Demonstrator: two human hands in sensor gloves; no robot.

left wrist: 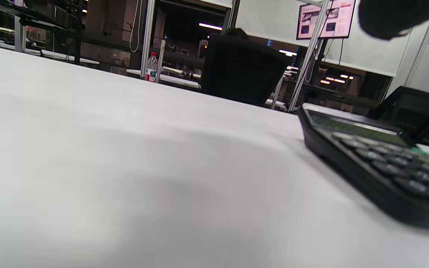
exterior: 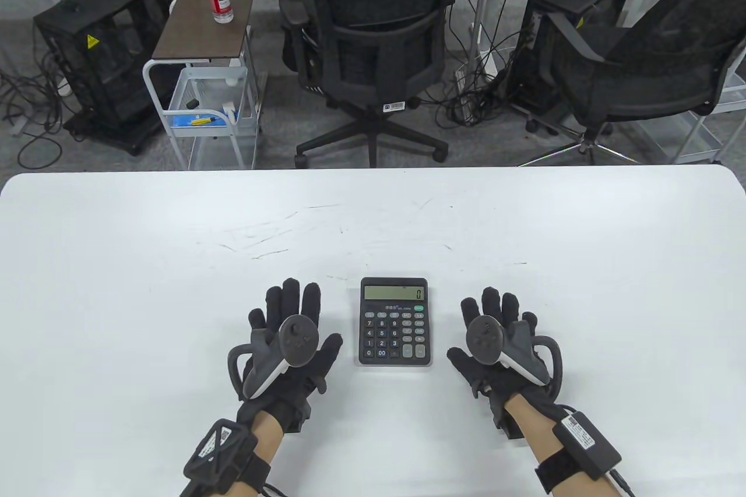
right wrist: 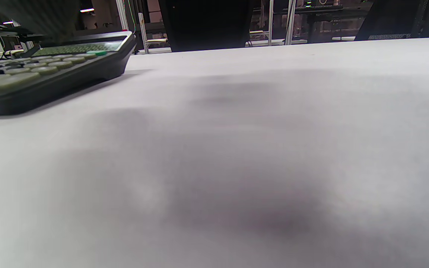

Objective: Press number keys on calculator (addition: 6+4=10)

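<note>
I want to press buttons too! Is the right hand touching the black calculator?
Apart. The table view shows bare white table between the right hand and the black calculator.

In the table view a tracker covers the back of the left hand (exterior: 285, 345), and another covers the back of the right hand (exterior: 495, 345), so the knuckles beneath are hidden; both forearms are cut by the bottom edge. The calculator (exterior: 394, 322) keys carry labels too small to read apart from a few digits, and the small print under its display cannot be made out. In the left wrist view the calculator (left wrist: 382, 167) runs off the right edge, its keys blurred, and only a dark fingertip (left wrist: 393, 16) shows at the top corner. In the right wrist view the calculator (right wrist: 47, 70) is cut by the left edge, and the fingers are out of frame.
</note>
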